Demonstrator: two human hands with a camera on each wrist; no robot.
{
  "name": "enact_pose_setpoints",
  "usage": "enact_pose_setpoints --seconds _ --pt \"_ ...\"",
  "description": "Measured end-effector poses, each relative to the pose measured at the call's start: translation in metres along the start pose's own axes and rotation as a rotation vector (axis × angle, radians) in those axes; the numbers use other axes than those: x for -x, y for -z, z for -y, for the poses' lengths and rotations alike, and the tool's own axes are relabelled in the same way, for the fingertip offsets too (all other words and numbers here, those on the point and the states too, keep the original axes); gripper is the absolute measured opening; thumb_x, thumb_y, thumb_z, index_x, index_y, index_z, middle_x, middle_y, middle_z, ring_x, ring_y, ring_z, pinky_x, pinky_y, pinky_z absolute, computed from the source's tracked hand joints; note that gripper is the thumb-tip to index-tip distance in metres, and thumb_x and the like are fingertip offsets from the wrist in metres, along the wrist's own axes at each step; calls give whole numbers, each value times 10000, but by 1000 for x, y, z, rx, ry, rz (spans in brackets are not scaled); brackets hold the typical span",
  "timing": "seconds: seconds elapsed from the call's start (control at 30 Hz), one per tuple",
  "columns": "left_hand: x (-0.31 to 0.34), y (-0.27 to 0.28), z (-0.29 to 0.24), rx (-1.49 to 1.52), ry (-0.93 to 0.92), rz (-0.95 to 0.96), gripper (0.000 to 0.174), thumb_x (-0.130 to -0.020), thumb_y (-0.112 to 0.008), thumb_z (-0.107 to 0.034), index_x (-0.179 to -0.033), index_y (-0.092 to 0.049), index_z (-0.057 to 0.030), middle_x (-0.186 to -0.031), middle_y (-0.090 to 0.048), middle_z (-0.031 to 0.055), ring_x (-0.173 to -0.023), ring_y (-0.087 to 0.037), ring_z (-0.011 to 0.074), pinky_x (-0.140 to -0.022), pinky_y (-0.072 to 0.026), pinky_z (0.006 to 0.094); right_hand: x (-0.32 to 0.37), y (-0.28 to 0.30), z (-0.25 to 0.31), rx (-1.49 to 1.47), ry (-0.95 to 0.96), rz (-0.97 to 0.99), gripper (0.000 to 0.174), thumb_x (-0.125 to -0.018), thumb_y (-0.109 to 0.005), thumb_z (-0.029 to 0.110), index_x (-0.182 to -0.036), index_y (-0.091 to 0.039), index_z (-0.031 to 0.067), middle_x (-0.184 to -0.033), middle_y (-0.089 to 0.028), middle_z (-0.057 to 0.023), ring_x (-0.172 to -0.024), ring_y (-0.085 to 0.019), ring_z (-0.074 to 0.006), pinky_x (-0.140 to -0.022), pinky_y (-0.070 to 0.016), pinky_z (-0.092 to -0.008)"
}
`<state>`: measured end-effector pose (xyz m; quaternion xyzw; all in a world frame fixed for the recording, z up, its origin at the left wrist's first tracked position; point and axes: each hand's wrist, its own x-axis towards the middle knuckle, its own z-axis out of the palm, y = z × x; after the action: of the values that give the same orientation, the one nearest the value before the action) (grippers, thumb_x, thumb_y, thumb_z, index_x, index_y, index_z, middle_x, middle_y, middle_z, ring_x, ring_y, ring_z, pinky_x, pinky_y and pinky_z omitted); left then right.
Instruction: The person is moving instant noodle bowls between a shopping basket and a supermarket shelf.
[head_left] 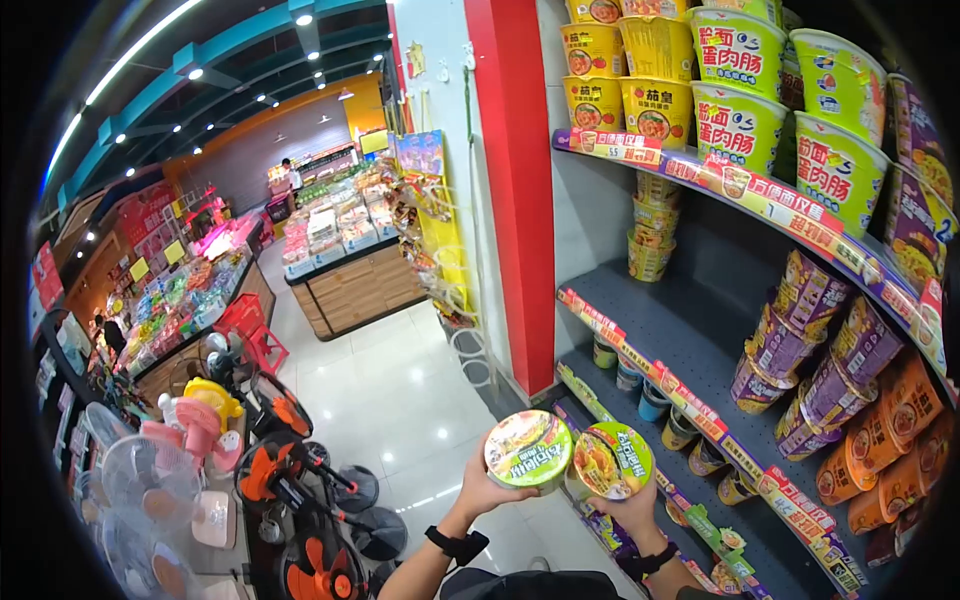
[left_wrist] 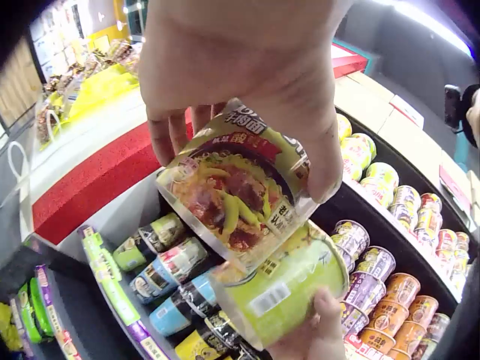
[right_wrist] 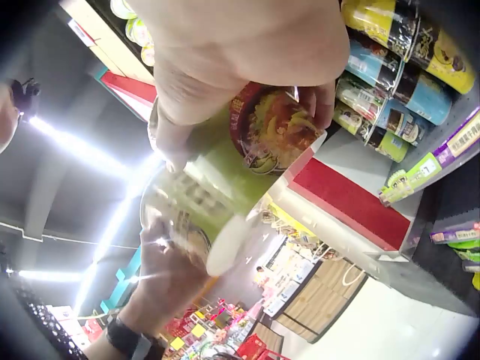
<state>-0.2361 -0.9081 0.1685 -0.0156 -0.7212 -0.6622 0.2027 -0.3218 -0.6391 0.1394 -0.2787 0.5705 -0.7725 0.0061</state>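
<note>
My left hand (head_left: 487, 488) grips an instant noodle cup (head_left: 528, 450) with a white and green printed lid. In my right hand (head_left: 636, 510) is a second noodle cup (head_left: 613, 460), its green lid showing a bowl of noodles. Both cups are held up side by side in front of the body, lids facing the head camera. The left wrist view shows a noodle picture on the wall of the left cup (left_wrist: 232, 195). Below it, the right cup (left_wrist: 289, 285) turns a barcode on its green wall to that camera. Fingers behind the cups are partly hidden.
At the right, shelves (head_left: 690, 300) hold stacked yellow, green, purple and orange noodle cups. A red pillar edge (head_left: 515, 200) stands beside them. Several fans (head_left: 300, 490) crowd the floor at the left. Farther off are a wooden display counter (head_left: 365, 290) and a red stool (head_left: 262, 335).
</note>
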Motion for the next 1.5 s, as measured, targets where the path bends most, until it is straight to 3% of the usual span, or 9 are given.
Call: enact_pose_setpoints --seconds 0.23,0.33,0.43,0.67,1.0,1.13,1.27,1.33,1.5 --pt "-194 -18 -64 60 -406 105 1290 -576 -1014 -133 -1558 -181 -37 -1486 -475 169 -1356 -527 268 -1156 -435 438 -33 13 -40 -19 55 -304 1225 -549 -1007 93 -1514 -260 -10 -1428 -512 -179 -1319 -559 -284 -1120 -477 -427" --pt "-280 -29 -53 28 -492 117 1252 -574 -1015 -138 -1543 -229 -26 -1477 -476 187 -1350 -534 269 -1149 -445 420 -45 12 -44 19 51 -404 1211 -552 -1014 117 -1505 -276 -6 -1421 -516 -178 -1317 -561 -281 -1119 -477 -422" --pt "-353 -46 -37 42 -495 110 1154 -586 -996 -118 -1504 -306 -6 -1408 -550 187 -1300 -573 257 -1133 -459 394 -60 12 -49 61 -15 -472 1221 -547 -1018 131 -1508 -276 -2 -1421 -517 -178 -1320 -561 -281 -1115 -480 -422" --pt "-480 -76 18 -25 -438 152 1075 -601 -981 -145 -1474 -369 -6 -1356 -601 181 -1249 -610 247 -1071 -500 383 -133 7 -59 288 101 -650 1247 -563 -1011 151 -1540 -248 20 -1458 -490 -182 -1336 -553 -289 -1124 -474 -435" --pt "-543 -82 83 -72 -487 134 963 -635 -964 -156 -1431 -440 -21 -1346 -614 191 -1244 -614 295 -1063 -493 409 -345 -40 -31 445 412 -689 1200 -586 -1009 164 -1522 -276 7 -1452 -494 -166 -1324 -545 -258 -1128 -457 -410" --pt "-545 -78 80 -62 -434 147 1004 -652 -952 -201 -1482 -410 -42 -1379 -591 212 -1259 -603 337 -1062 -490 420 -452 -36 -24 523 525 -698 1072 -633 -993 190 -1468 -353 -12 -1370 -583 -152 -1264 -587 -230 -1077 -492 -386" --pt "-544 -77 74 -71 -395 176 1036 -655 -955 -229 -1503 -388 -50 -1414 -565 210 -1280 -588 352 -1066 -484 431 -511 -39 -19 837 262 -823 978 -655 -987 258 -1412 -429 -11 -1319 -641 -164 -1196 -639 -222 -1023 -518 -364" --pt "-545 -76 73 -78 -389 182 1047 -654 -956 -238 -1509 -381 -52 -1427 -555 210 -1291 -580 358 -1070 -479 436 -528 -35 -22 935 90 -794 992 -676 -954 392 -1412 -433 -21 -1274 -666 -200 -1158 -678 -277 -996 -532 -372" --pt "-546 -79 67 -58 -363 204 1069 -660 -953 -235 -1527 -358 -45 -1469 -513 225 -1339 -537 375 -1102 -448 453 -539 -27 -31 899 144 -725 1115 -678 -936 446 -1473 -352 -75 -1310 -639 -255 -1213 -655 -339 -1020 -519 -402"
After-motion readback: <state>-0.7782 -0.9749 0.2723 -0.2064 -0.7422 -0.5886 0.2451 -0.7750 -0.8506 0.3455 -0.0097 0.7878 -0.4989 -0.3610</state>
